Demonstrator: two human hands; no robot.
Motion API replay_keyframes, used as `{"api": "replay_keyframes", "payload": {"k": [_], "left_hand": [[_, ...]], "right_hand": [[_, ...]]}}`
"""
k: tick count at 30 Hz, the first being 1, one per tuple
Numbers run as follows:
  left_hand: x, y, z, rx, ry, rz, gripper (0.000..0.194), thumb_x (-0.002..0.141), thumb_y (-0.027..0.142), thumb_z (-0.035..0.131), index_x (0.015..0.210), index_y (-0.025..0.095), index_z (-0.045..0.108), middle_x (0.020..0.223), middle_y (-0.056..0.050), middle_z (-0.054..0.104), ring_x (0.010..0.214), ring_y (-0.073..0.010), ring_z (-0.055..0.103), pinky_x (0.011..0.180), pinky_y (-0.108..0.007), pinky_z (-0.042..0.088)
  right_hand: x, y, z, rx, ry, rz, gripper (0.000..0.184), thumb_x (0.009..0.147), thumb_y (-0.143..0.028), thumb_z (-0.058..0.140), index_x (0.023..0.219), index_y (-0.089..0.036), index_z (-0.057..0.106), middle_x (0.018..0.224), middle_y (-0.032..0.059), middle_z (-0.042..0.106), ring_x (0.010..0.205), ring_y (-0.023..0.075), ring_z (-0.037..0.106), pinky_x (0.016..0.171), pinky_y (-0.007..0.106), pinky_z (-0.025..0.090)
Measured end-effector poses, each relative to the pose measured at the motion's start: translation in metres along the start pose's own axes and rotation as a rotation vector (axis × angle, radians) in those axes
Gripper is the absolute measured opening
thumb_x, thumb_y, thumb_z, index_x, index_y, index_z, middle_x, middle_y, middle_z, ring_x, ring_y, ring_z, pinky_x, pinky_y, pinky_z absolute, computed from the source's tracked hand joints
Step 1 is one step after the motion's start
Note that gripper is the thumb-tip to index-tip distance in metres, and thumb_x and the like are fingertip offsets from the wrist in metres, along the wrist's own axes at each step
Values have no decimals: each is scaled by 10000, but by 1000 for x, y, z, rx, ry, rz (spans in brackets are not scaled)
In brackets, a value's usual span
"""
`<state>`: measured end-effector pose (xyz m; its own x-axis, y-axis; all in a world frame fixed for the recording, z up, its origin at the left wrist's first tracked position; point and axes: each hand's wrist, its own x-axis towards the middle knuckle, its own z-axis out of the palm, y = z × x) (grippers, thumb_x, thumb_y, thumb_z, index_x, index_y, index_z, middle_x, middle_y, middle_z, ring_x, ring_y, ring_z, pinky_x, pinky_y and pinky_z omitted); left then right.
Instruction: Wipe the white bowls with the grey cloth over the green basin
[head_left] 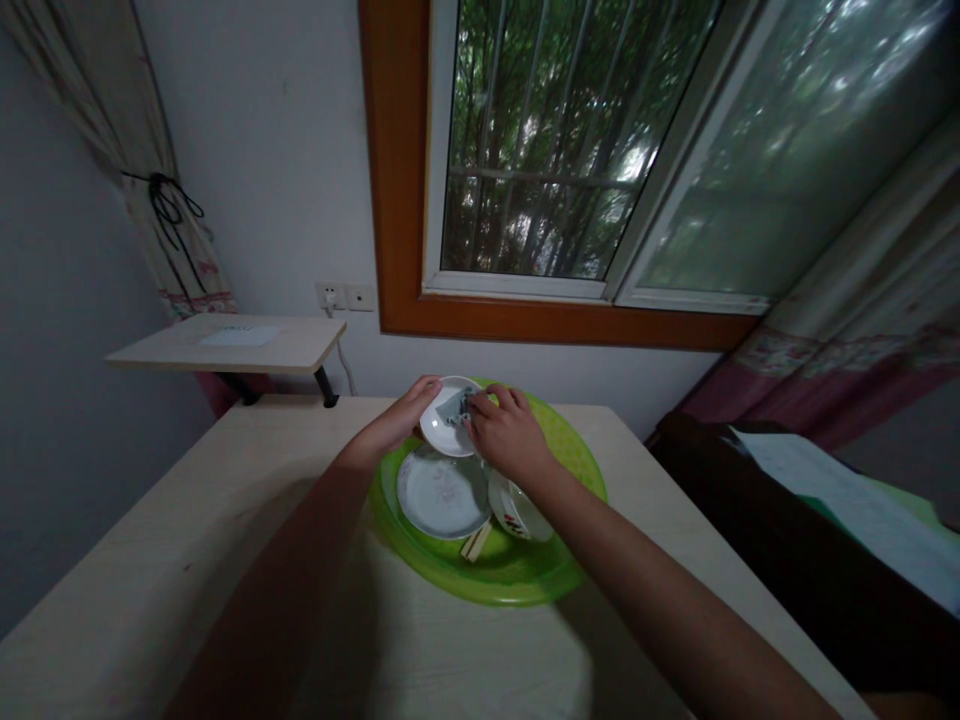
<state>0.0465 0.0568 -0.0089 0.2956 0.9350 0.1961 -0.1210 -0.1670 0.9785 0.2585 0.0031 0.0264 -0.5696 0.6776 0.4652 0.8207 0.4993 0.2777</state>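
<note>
My left hand (pixel 409 412) grips a small white dish (pixel 439 430) by its left rim and holds it tilted above a green plastic basin (pixel 450 578). Against the inside of that dish, my right hand (pixel 510 430) presses a grey-blue patterned cloth (pixel 454 408) with curled fingers. Below the dish, a larger white plate (pixel 442 495) with a faint floral pattern lies in the basin. Partly hidden under my right wrist is a white bowl (pixel 525 515) with a coloured mark. Light wooden chopsticks (pixel 476 541) rest between plate and bowl.
The basin stands on a pale wooden table (pixel 420 640). At the back left is a small raised shelf (pixel 225 345) on black legs, with a paper (pixel 240 336) on it. Papers (pixel 847 500) lie on a dark surface at right. A window (pixel 555 150) is behind.
</note>
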Motion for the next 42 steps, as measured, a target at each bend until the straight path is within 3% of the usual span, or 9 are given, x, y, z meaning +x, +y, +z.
{"api": "replay_keyframes", "payload": {"k": [4,9,15,20,23,26,32,37,42], "left_hand": [[-1,0,-1,35,20,5,478,988,602,563,1288,231,579,1110,-71,635,969,-206,612,754,-278,506],[2,-2,-3,70,76,1,517,978,626,557,1311,231,570,1104,-74,641,918,-203,611,695,-275,506],[4,-6,-5,126,77,54,479,997,604,544,1304,240,587,1136,-67,646,964,-198,620,770,-281,519],[2,-4,-5,120,64,41,493,998,608,540,1329,245,578,1194,-77,649,1023,-208,634,819,-292,532],[2,-3,-4,121,66,39,496,1000,604,538,1342,245,568,1202,-76,651,1029,-208,633,800,-287,531],[2,-2,-4,119,76,24,524,994,612,540,1365,242,552,1151,-74,656,952,-204,635,720,-279,520],[-1,3,-2,99,93,-9,532,970,612,574,1351,242,557,1111,-66,647,859,-189,606,629,-256,482],[-3,7,2,42,48,-12,480,967,600,586,1280,235,590,1087,-68,642,885,-195,603,670,-265,504],[-5,10,6,-17,26,-31,447,966,554,603,1254,212,612,1127,-99,643,972,-216,610,769,-303,535]], "right_hand": [[-1,-2,-1,32,-68,-21,353,1066,-353,534,1027,-137,810,1070,158,774,1129,324,568,949,443,395],[0,-6,5,181,-141,-147,444,1073,-448,526,965,-123,809,941,138,783,979,283,626,946,412,419],[-1,-10,8,534,-145,-280,347,1052,-402,597,1222,-126,720,1168,131,775,1068,262,669,1015,389,470],[-3,-12,12,701,-100,-298,543,1025,-450,638,1465,-143,555,1446,181,652,1281,296,611,1093,441,470],[-2,-11,13,658,-98,-307,519,1043,-484,601,1428,-137,601,1420,185,668,1275,299,611,1082,445,472],[0,-7,10,524,-115,-301,423,1074,-482,545,1237,-143,739,1257,150,746,1154,272,637,1024,411,474],[0,2,2,224,-103,-146,525,1092,-533,470,982,-168,830,1023,126,777,1054,294,588,933,437,430],[-2,6,-1,75,-33,-37,494,1086,-508,468,1082,-149,807,1323,164,696,1185,370,515,982,523,399],[-3,3,1,72,-16,-39,477,1069,-507,496,1272,-143,729,1554,153,535,1195,391,483,1031,579,373]]}}
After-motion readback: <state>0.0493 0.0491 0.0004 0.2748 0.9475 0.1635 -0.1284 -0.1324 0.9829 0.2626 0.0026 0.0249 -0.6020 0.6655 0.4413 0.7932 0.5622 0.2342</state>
